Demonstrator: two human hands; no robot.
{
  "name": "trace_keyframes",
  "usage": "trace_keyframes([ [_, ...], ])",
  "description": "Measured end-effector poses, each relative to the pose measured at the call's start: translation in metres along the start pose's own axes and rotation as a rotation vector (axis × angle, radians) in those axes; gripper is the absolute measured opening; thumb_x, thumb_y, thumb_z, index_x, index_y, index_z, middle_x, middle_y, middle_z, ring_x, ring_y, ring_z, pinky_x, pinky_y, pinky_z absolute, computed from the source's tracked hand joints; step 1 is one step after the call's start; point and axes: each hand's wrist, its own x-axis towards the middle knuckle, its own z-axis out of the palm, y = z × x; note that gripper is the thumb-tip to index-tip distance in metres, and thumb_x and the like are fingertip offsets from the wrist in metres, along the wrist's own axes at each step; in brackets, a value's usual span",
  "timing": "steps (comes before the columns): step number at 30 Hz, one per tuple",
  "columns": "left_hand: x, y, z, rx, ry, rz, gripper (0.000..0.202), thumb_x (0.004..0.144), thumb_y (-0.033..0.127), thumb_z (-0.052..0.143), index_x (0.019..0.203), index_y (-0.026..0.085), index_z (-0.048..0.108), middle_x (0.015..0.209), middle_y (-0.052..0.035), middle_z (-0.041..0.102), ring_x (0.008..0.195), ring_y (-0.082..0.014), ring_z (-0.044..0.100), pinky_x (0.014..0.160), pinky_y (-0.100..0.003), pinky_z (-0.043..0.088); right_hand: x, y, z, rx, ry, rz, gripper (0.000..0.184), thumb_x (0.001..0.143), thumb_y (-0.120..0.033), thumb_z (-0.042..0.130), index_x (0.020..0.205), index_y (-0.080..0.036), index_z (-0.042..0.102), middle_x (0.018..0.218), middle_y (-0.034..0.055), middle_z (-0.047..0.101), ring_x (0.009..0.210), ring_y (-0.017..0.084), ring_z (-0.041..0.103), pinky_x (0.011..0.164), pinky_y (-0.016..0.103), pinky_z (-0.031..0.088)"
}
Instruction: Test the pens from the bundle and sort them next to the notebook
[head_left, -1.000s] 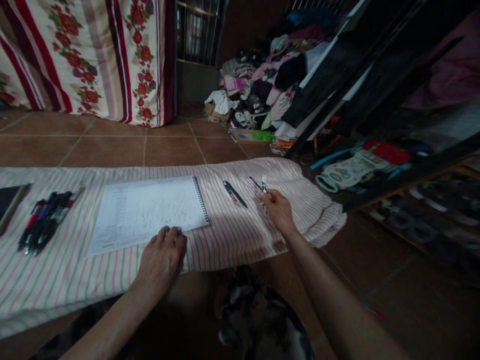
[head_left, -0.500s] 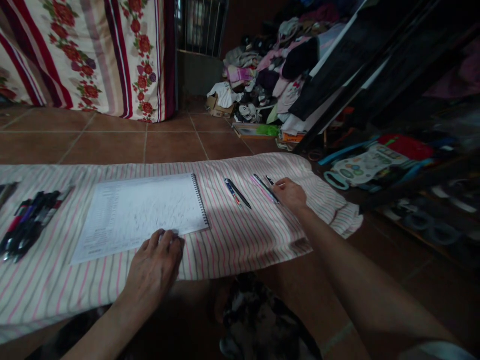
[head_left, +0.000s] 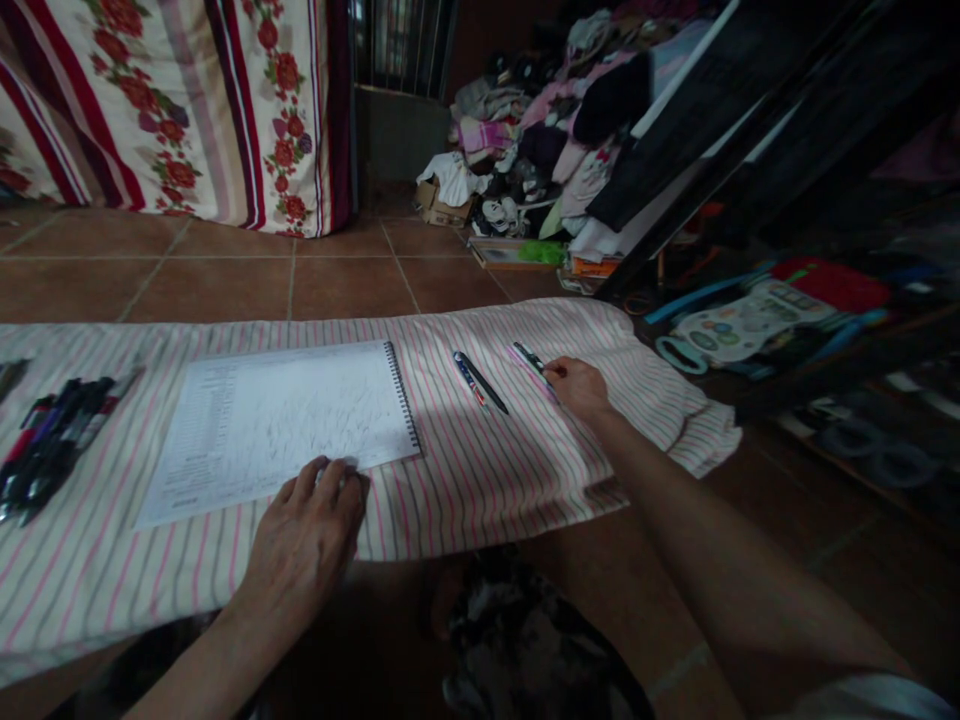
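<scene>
My right hand (head_left: 581, 388) pinches the near end of a dark pen (head_left: 531, 358) over the right part of the striped cloth. Right beside that pen lies a pink-and-white pen (head_left: 523, 366), partly covered by it. To their left, a black pen (head_left: 491, 388) and a pen with a blue, white and red pattern (head_left: 472, 382) lie side by side. A spiral notebook (head_left: 300, 400), its page bearing print and scribbled marks, lies flat with its coil on the right. My left hand (head_left: 315, 520) rests on its near edge, fingers bent and slightly apart.
Several pens and markers (head_left: 56, 440) lie bunched on the left of the striped cloth (head_left: 450, 500). Beyond are a tiled floor (head_left: 225, 285), a flowered curtain (head_left: 217, 120) and heaped clothes (head_left: 540, 140). A colourful bag (head_left: 757, 315) is at the right.
The dark pen in my right hand has shifted slightly left, closer against the pink-and-white pen. My left hand stays on the notebook edge. The view has shifted slightly.
</scene>
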Motion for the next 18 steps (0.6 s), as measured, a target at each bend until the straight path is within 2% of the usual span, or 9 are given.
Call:
trace_keyframes([
  [9,-0.001,0.0,0.0,0.002,0.001,-0.001,0.019,0.077,0.012,0.055,0.094,0.015,0.062,0.101,-0.0104,0.061,0.096,-0.0282,0.054,0.075,-0.04,0.051,-0.006,0.007,-0.009,0.012,-0.044,-0.05,0.02,0.076,-0.023,0.053,0.088,-0.02,0.068,0.087,0.0022,0.07,0.08,0.016,0.062,0.072,0.024,0.044],
  [18,-0.001,0.0,-0.001,0.006,0.01,0.006,0.019,0.077,0.012,0.054,0.093,0.015,0.063,0.1,-0.0111,0.061,0.096,-0.0291,0.054,0.075,-0.041,0.051,-0.005,0.005,-0.017,-0.062,-0.121,-0.089,0.025,0.076,-0.022,0.053,0.096,-0.018,0.068,0.091,0.0052,0.07,0.084,0.019,0.063,0.074,0.026,0.045],
])
